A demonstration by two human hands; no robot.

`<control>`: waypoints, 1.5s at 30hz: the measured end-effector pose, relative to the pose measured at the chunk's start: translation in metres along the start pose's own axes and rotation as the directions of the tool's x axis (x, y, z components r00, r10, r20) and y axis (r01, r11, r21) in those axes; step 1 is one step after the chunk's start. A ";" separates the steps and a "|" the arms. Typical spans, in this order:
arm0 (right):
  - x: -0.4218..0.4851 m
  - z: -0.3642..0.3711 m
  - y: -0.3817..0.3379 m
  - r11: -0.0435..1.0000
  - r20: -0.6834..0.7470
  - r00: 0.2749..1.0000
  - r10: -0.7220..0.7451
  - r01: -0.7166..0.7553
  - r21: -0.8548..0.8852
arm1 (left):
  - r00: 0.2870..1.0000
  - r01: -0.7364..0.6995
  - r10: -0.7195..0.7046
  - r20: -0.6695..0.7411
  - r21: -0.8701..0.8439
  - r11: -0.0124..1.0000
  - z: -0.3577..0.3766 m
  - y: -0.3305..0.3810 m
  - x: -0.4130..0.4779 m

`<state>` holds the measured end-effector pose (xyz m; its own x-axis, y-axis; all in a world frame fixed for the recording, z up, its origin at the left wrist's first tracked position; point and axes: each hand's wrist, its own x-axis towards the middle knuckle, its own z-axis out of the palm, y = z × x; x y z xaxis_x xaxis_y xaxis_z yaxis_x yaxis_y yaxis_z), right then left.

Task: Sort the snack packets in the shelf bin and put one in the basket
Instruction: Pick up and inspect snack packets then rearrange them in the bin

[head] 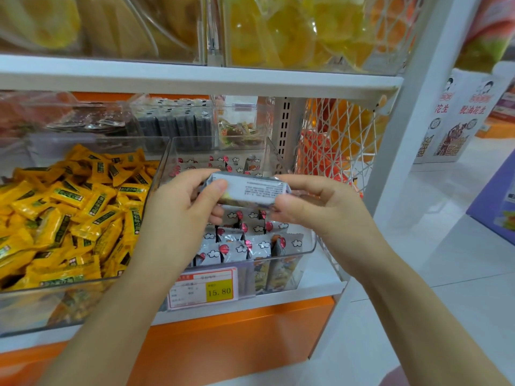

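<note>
A grey snack packet with printed text on its back is held above a clear shelf bin. My left hand pinches its left end between thumb and fingers. My right hand grips its right end. Below, the bin holds several grey packets printed with white clouds and red balloons, standing in rows. No basket is in view.
A clear bin of yellow packets stands to the left. A price tag reading 15.80 hangs on the bin's front. White wire mesh closes the shelf's right end. Bins of dried fruit sit on the shelf above. White floor lies to the right.
</note>
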<state>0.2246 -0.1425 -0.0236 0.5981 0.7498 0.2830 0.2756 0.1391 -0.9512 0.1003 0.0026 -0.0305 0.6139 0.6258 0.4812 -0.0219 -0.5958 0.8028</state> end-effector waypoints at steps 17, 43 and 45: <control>0.059 -0.007 0.003 0.868 -0.343 0.884 -0.318 0.126 -0.480 | 0.969 0.041 -0.122 0.215 0.348 0.937 0.040 -0.010 0.044; 0.206 0.014 0.034 0.286 0.248 0.936 0.249 0.174 -0.942 | 0.886 -0.159 -0.208 0.414 0.694 0.702 0.028 -0.039 0.058; 0.212 0.014 0.037 0.302 0.159 0.983 0.094 0.124 -0.945 | 0.891 -0.144 -0.212 0.402 0.691 0.709 0.025 -0.038 0.059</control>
<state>0.3511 0.0304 -0.0001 0.4944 0.8527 0.1688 0.8685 -0.4767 -0.1358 0.1573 0.0494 -0.0410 0.8690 0.4809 0.1169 0.4414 -0.8599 0.2564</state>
